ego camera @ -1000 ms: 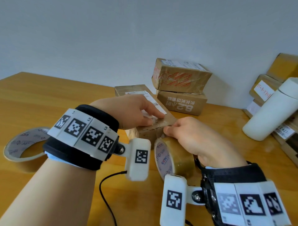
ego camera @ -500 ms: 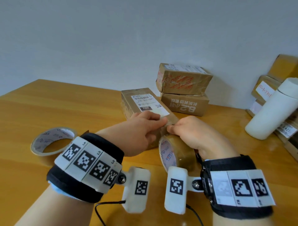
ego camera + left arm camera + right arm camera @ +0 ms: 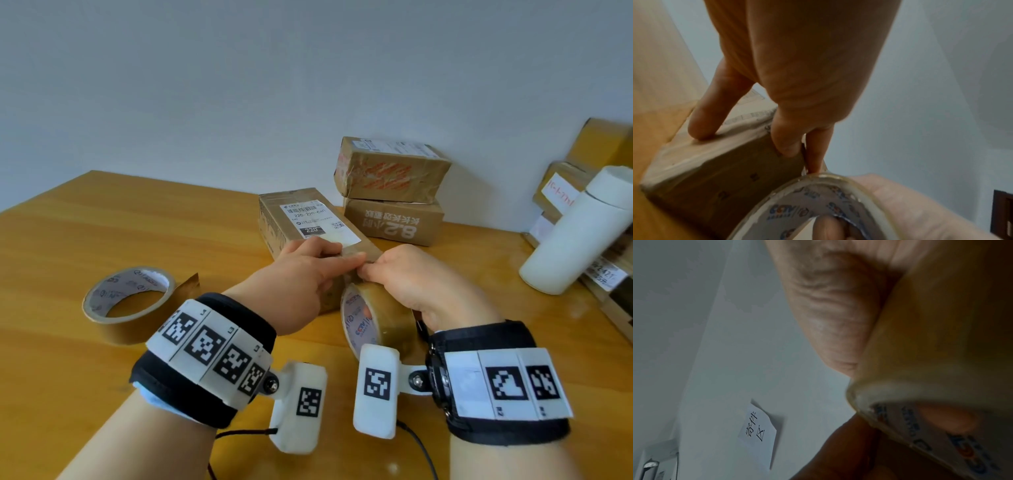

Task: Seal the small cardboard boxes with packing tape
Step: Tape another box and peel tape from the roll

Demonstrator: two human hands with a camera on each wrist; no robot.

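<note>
Box: I am working on the small cardboard box (image 3: 308, 219) with the white label on top; it is lying on the table (image 3: 102, 240) straight ahead of both my hands, its long axis running away from me and slightly leftward, its near end facing me.
Left hand: my left hand (image 3: 305, 277) is resting on the near top edge of the box, fingers (image 3: 702, 123) straight and pressing down onto the cardboard, nothing gripped in it.
Right hand: my right hand (image 3: 414, 284) is curling round the tape roll (image 3: 373, 318), one finger through its core, and is holding it on edge just against the near end face of the box.
Tape end: I am judging that the free end is sitting under my left fingertips at the top near corner; the strip itself is too clear to make out.
Key relation: the roll is sitting below and just right of my pressing fingers, so the coming pull is running down or along the near end, away from the left hand.
Nearer hand: the two hands are touching at the corner; the left is anchoring, the right is feeding.
Risk: I am guessing the box could slide if the left hand eases off.
Other: a second tape roll (image 3: 128, 305) is lying flat on the table to my left, well apart.
</note>
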